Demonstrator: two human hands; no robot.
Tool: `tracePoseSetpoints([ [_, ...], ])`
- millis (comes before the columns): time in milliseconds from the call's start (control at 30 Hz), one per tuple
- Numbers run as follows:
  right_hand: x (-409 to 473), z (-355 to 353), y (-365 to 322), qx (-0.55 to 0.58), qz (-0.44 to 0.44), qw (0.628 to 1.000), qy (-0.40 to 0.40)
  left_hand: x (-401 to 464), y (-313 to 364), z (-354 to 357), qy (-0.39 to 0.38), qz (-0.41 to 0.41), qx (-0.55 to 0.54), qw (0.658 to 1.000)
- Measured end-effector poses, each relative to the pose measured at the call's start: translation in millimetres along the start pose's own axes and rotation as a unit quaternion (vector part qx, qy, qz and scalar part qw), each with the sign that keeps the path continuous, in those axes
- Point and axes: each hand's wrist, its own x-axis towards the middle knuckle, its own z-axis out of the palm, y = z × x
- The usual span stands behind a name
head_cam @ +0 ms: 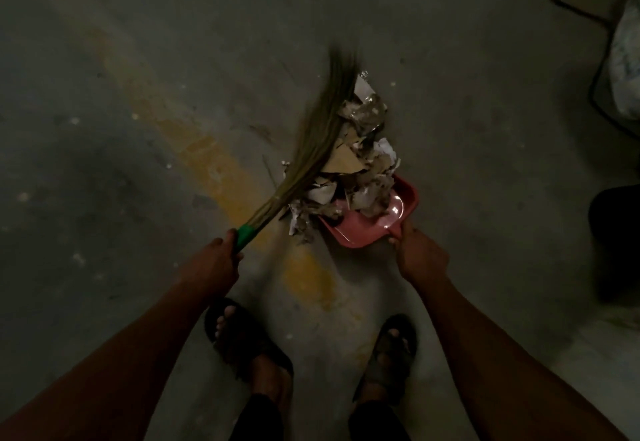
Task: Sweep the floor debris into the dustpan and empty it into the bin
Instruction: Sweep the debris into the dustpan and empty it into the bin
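Observation:
A red dustpan (372, 224) lies on the grey concrete floor ahead of my feet. My right hand (417, 255) grips its handle at the near edge. A heap of torn paper, cardboard scraps and clear plastic debris (356, 167) spills from the floor onto the pan's mouth. My left hand (218, 257) holds the green handle of a straw broom (313, 142). The broom's bristles slant up and to the right along the left side of the heap, their tips blurred.
My two sandalled feet (242, 340) stand just behind the hands. A yellow painted stripe (214, 170) runs diagonally across the floor. A black cable (599, 70) and a pale bag (628, 59) lie at the right edge, with a dark object (616, 243) below them.

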Motion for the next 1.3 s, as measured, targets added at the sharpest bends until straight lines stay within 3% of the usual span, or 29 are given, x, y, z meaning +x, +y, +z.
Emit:
tracePoseSetpoints([
  [500, 13.0, 8.5, -5.1, 0.087, 0.030, 0.993, -0.074, -29.4, -3.9, 42.2, 0.015, 0.052, 0.045, 0.998],
  [633, 4.1, 12.0, 1.2, 0.109, 0.018, 0.990, -0.082, -40.9, -10.0, 39.7, 0.016, 0.059, -0.008, 0.998],
  [867, -7.3, 6.0, 13.0, 0.159, 0.003, 0.984, -0.076, -45.2, 16.6, 14.9, 0.122, 0.096, -0.070, 0.985],
  [1100, -9.9, -4.7, 28.3, 0.242, 0.011, 0.969, -0.045, -36.8, 49.3, -25.1, 0.159, 0.073, -0.100, 0.980],
  [1300, -11.3, -3.0, 40.7, 0.237, 0.011, 0.971, -0.035, -24.5, 72.4, -42.6, 0.203, 0.057, -0.136, 0.968],
])
